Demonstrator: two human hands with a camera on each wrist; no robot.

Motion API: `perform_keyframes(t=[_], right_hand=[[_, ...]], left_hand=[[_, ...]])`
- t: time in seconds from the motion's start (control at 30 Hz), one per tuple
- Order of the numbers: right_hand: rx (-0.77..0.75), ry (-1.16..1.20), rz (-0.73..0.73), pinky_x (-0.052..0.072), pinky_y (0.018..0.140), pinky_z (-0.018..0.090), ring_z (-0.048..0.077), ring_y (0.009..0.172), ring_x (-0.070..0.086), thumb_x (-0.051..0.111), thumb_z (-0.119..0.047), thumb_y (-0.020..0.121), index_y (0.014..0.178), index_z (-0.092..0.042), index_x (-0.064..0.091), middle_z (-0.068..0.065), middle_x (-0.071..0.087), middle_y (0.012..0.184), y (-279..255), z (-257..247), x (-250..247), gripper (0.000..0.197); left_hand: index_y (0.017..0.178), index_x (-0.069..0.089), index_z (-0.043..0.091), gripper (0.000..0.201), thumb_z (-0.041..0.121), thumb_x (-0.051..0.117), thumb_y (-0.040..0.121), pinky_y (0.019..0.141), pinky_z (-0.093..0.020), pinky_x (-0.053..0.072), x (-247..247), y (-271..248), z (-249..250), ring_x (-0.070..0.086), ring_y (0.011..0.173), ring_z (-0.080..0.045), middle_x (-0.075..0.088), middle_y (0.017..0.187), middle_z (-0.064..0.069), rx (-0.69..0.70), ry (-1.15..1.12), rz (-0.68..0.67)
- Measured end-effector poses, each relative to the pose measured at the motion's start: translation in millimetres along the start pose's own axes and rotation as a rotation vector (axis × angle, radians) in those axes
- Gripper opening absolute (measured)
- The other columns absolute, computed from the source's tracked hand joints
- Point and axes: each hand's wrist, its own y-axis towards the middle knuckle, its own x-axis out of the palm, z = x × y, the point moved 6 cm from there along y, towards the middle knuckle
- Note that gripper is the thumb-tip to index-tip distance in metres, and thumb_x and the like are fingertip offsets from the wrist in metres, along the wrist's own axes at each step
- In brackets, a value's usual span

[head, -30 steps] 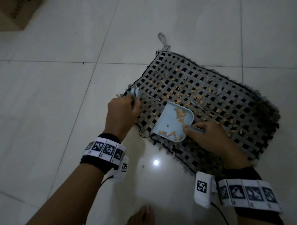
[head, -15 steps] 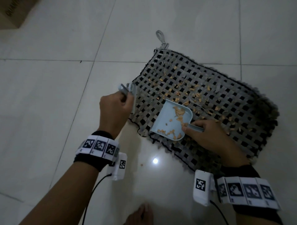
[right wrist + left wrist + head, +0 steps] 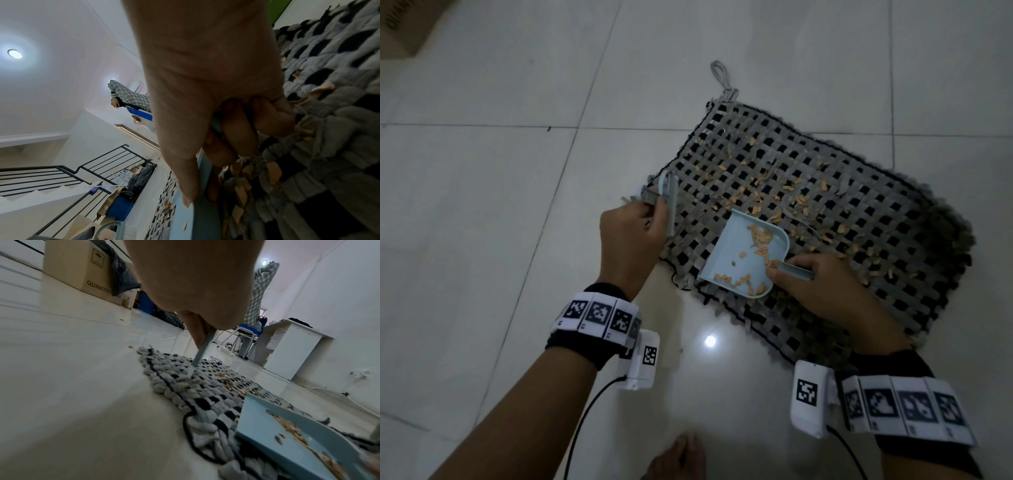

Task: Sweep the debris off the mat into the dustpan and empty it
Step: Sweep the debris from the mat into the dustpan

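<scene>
A grey and black woven mat [image 3: 859, 212] lies on the tiled floor, strewn with orange debris [image 3: 760, 197]. On its near left part rests a light blue dustpan [image 3: 736, 260] holding several orange bits. My right hand [image 3: 815, 284] grips the dustpan's handle [image 3: 798, 272]. My left hand [image 3: 633, 236] holds a small light blue brush [image 3: 669, 202] at the mat's left edge. In the left wrist view the brush [image 3: 203, 350] touches the mat [image 3: 205, 395] with its bristles, beside the dustpan [image 3: 287, 434]. In the right wrist view my fingers [image 3: 238, 133] curl round the handle.
A cardboard box [image 3: 404, 27] sits at the far left corner of the floor, seen also as the box [image 3: 80, 267] in the left wrist view. A few crumbs lie on the tile near the mat. A white cabinet [image 3: 292, 350] and a blue chair stand beyond the mat.
My left hand with the brush has moved left and a little away, off the mat's inner part to its left edge. The dustpan stays where it was.
</scene>
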Motion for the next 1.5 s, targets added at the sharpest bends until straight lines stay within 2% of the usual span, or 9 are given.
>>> perform_keyframes(t=[0.17,0.33,0.47,0.67,0.9,1.07,1.27,1.37,1.5], right_hand=[[-0.001,0.007,0.000,0.042,0.056,0.022,0.008,0.063,0.061,0.075,-0.041,0.086,0.083,-0.024,0.075,-0.007,0.068,0.072,1,2,0,0.017],[-0.006,0.080,0.003,0.053,0.061,0.027,0.010,0.076,0.071,0.076,-0.040,0.086,0.092,-0.021,0.079,-0.006,0.075,0.084,-1,2,2,0.020],[-0.080,0.098,0.029,0.043,0.049,0.014,-0.006,0.052,0.060,0.072,-0.040,0.090,0.081,-0.023,0.076,-0.020,0.067,0.060,-2,-13,8,0.019],[-0.175,0.003,0.123,0.034,0.042,0.006,-0.008,0.048,0.057,0.070,-0.041,0.091,0.073,-0.022,0.070,-0.022,0.060,0.051,2,-33,33,0.025],[-0.145,-0.100,0.180,0.055,0.058,0.023,-0.003,0.069,0.065,0.068,-0.049,0.089,0.088,-0.018,0.076,-0.016,0.069,0.073,4,-29,38,0.031],[-0.130,-0.103,0.186,0.053,0.056,0.023,-0.002,0.067,0.064,0.069,-0.050,0.089,0.088,-0.019,0.075,-0.015,0.068,0.072,5,-29,38,0.032],[-0.130,-0.113,0.179,0.055,0.057,0.027,0.002,0.066,0.065,0.067,-0.050,0.090,0.087,-0.019,0.075,-0.013,0.069,0.073,4,-29,38,0.032],[-0.130,-0.114,0.176,0.058,0.060,0.031,0.004,0.068,0.066,0.067,-0.051,0.089,0.086,-0.019,0.074,-0.011,0.070,0.074,4,-30,38,0.034],[-0.119,-0.104,0.175,0.061,0.061,0.037,0.009,0.067,0.069,0.067,-0.052,0.088,0.085,-0.018,0.075,-0.008,0.072,0.072,4,-29,37,0.035]], left_hand=[[0.072,0.072,0.006,0.033,0.020,0.059,0.099,0.044,-0.016,0.030,12,-7,2,0.055,0.043,-0.014,0.066,0.056,-0.002,0.010,-0.003,-0.048],[0.078,0.078,0.005,0.026,0.015,0.063,0.097,0.049,-0.003,0.035,6,-7,7,0.059,0.051,-0.004,0.073,0.068,-0.001,0.010,-0.095,0.004],[0.097,0.080,0.008,0.024,0.021,0.059,0.099,0.060,-0.030,0.057,-9,2,-13,0.070,0.070,-0.007,0.077,0.086,-0.001,-0.062,-0.110,0.071],[0.110,0.077,0.009,0.021,0.020,0.065,0.096,0.067,-0.022,0.058,-3,-8,-26,0.071,0.075,-0.005,0.074,0.085,0.004,-0.101,-0.135,0.038],[0.101,0.069,0.025,0.009,0.029,0.062,0.098,0.063,-0.013,0.049,8,-2,-30,0.066,0.075,0.005,0.070,0.085,0.011,-0.163,-0.163,-0.248],[0.095,0.065,0.011,0.028,0.026,0.044,0.105,0.055,-0.038,0.044,16,-2,-16,0.056,0.058,-0.022,0.064,0.070,-0.006,0.005,-0.042,-0.475],[0.095,0.068,0.001,0.038,0.030,0.043,0.101,0.058,-0.047,0.054,16,-1,-15,0.066,0.065,-0.030,0.070,0.072,-0.012,-0.075,-0.150,-0.345],[0.092,0.070,0.005,0.033,0.028,0.047,0.098,0.050,-0.038,0.052,3,5,-22,0.065,0.056,-0.023,0.068,0.063,-0.005,-0.066,-0.086,-0.238],[0.085,0.066,0.012,0.023,0.020,0.050,0.100,0.043,-0.018,0.028,13,-7,-4,0.045,0.042,-0.011,0.051,0.052,0.007,0.029,0.048,-0.297]])
